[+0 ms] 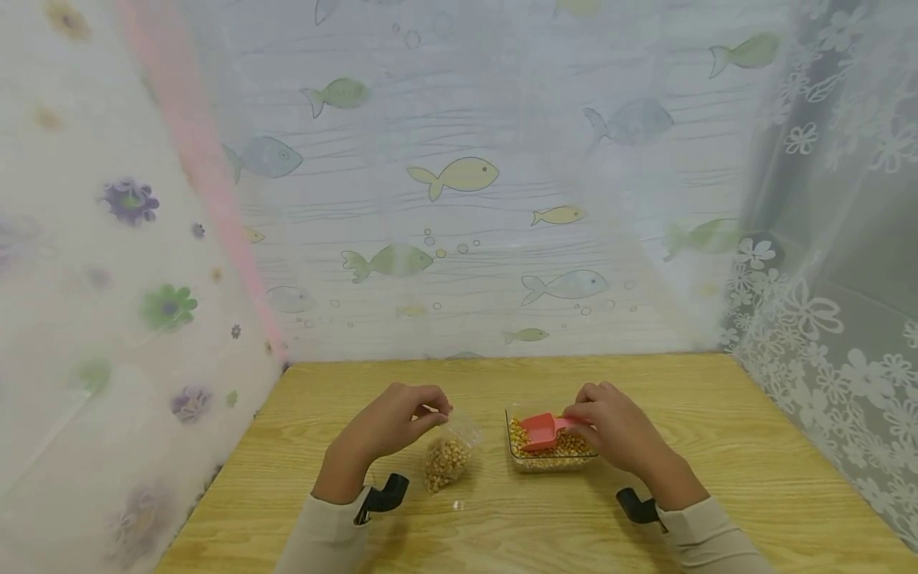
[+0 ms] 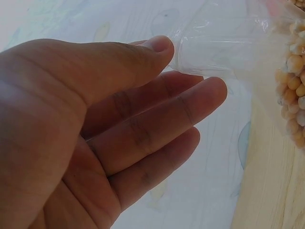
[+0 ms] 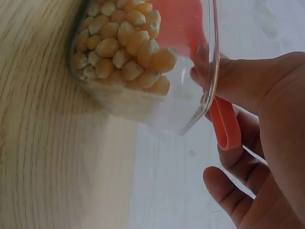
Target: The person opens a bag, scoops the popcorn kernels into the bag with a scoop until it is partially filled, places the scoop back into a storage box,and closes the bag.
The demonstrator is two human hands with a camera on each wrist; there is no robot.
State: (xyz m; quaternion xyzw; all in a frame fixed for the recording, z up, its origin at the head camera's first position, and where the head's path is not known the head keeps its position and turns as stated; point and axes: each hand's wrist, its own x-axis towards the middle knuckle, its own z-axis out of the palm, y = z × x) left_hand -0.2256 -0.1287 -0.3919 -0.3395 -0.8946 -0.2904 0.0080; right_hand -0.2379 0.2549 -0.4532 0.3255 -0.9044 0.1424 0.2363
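Note:
My left hand pinches the top edge of a clear plastic bag between thumb and forefinger, its other fingers held out loosely. Corn kernels fill the lower part of the bag, which sits on the table. To the right stands a clear rectangular container partly filled with yellow corn kernels. Over its rim, my right hand grips the handle of a red scoop by thumb and fingers. The scoop's head lies on the kernels inside the container.
The wood-grain table extends around both things. Behind it hangs a fish-patterned curtain; flowered sheets hang at the left and right. A dark wrist camera mount sits on each wrist.

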